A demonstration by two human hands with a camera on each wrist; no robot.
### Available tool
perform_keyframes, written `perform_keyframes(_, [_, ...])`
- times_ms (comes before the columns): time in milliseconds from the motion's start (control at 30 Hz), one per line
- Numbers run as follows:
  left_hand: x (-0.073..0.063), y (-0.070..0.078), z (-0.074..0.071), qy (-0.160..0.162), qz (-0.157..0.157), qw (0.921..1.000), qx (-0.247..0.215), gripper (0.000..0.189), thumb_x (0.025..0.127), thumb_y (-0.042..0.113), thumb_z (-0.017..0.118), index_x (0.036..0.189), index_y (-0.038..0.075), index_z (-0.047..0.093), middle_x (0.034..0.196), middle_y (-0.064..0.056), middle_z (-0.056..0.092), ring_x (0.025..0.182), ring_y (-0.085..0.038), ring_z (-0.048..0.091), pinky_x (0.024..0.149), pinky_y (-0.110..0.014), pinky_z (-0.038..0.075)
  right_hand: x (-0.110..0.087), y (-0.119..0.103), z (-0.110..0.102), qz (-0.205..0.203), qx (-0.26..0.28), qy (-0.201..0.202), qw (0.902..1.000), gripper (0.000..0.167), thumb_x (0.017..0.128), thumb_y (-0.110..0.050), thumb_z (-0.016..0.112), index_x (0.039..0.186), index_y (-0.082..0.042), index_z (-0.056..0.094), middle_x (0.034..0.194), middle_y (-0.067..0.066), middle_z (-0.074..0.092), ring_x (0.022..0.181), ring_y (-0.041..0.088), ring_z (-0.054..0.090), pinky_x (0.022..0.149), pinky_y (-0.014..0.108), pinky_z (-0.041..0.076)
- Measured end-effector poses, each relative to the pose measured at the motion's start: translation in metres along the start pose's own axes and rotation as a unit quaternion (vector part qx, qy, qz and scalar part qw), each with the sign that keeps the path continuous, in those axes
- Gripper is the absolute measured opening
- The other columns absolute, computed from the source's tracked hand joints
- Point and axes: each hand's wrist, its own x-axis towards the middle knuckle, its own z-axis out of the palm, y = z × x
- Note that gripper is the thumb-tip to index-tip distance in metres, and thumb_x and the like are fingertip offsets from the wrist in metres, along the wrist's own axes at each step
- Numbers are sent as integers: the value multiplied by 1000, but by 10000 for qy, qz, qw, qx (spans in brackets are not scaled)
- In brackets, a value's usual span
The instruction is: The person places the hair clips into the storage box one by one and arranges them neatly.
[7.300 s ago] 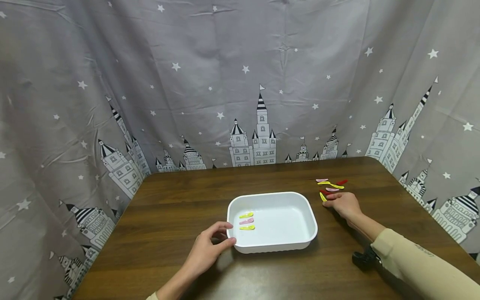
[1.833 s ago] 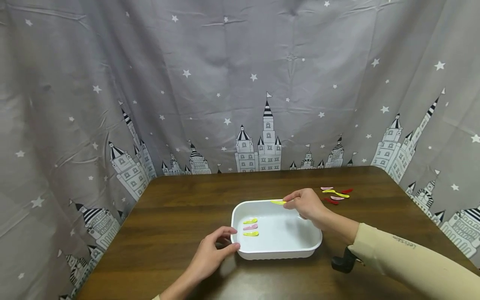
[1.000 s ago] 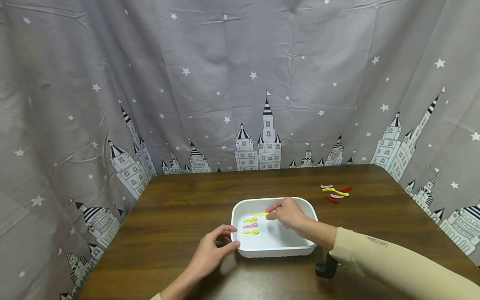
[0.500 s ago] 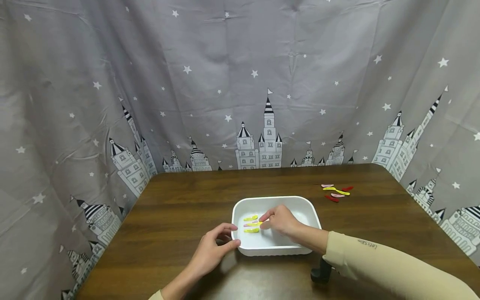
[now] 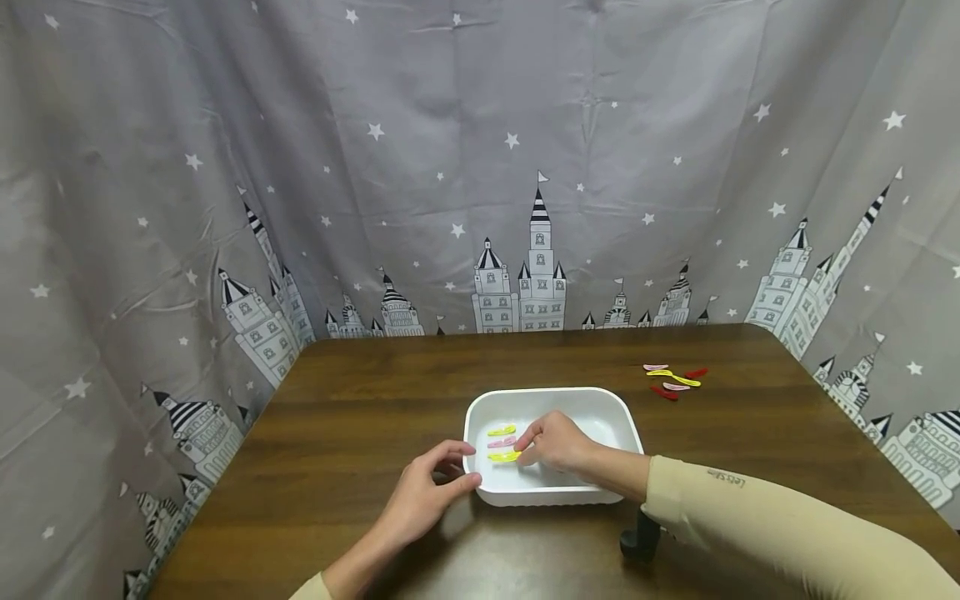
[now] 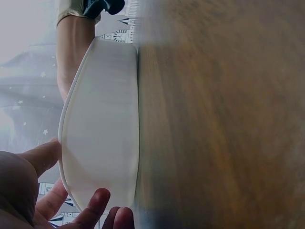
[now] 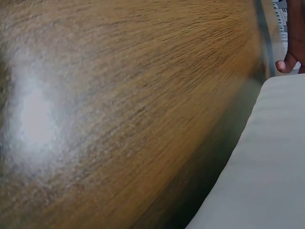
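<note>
My left hand [image 5: 431, 492] holds the left end of a white tray [image 5: 555, 498], thumb and index finger at its rim; in the left wrist view other fingers lie by its outer wall [image 6: 100, 119]. Inside the tray, my right hand [image 5: 555, 442] pinches a yellow hair clip [image 5: 506, 457] low over the floor's left part. Just beyond it lie a pink hair clip [image 5: 501, 442] and another yellow clip [image 5: 501, 430], roughly parallel. The held clip overlaps the spot of a third lying clip. Only the tray's outside shows in the right wrist view.
Right of the tray, a loose group of hair clips lies on the brown wooden table [image 5: 375, 383]: pink [image 5: 656, 367], yellow [image 5: 686, 382] and red [image 5: 664, 393] ones. A grey curtain [image 5: 420, 125] with castles and stars hangs behind the table.
My right hand has carried the yellow clip from the group on the table, over the tray's far rim, then down and toward the near left. My left hand stays at the tray.
</note>
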Motion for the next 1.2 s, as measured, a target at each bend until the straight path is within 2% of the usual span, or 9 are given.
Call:
perform_keyframes(200, [0, 0, 0, 24, 35, 10000, -16, 33, 87, 29, 80, 116, 18, 69, 104, -5, 72, 90, -17, 65, 80, -29, 50, 1, 1, 2, -121, -271, -152, 9994, 9, 73, -4, 84, 79, -7, 78, 80, 0, 69, 70, 15, 45, 60, 26, 32])
perform_keyframes(333, [1, 1, 0, 36, 100, 9999, 9, 33, 87, 30, 80, 116, 17, 69, 104, -5, 72, 90, -17, 66, 79, -28, 50, 1, 1, 2, -150, -296, -200, 9992, 11, 71, -3, 83, 79, -6, 77, 83, 0, 71, 73, 15, 47, 63, 26, 33])
perform_keyframes(633, [2, 0, 1, 63, 101, 9999, -10, 32, 87, 26, 80, 116, 17, 69, 101, -4, 72, 88, -15, 65, 78, -29, 50, 1, 2, 4, -324, -435, -249, 9982, 11, 69, -1, 83, 77, -6, 77, 78, -1, 71, 72, 13, 50, 63, 25, 36])
perform_keyframes(933, [2, 2, 1, 64, 14, 10000, -13, 31, 87, 26, 80, 115, 18, 69, 99, -1, 71, 89, -14, 65, 79, -29, 50, 2, 3, 5, -477, -490, -323, 9971, 12, 69, -1, 84, 77, -5, 76, 69, -2, 67, 65, 11, 47, 58, 24, 34])
perform_keyframes(1200, [2, 3, 1, 70, 38, 10000, -37, 31, 87, 28, 80, 115, 18, 69, 99, -2, 71, 88, -14, 65, 79, -30, 50, 3, 5, 6, -439, -556, -335, 9969, 13, 69, -2, 85, 76, -7, 75, 62, -4, 61, 63, 11, 46, 57, 24, 32])
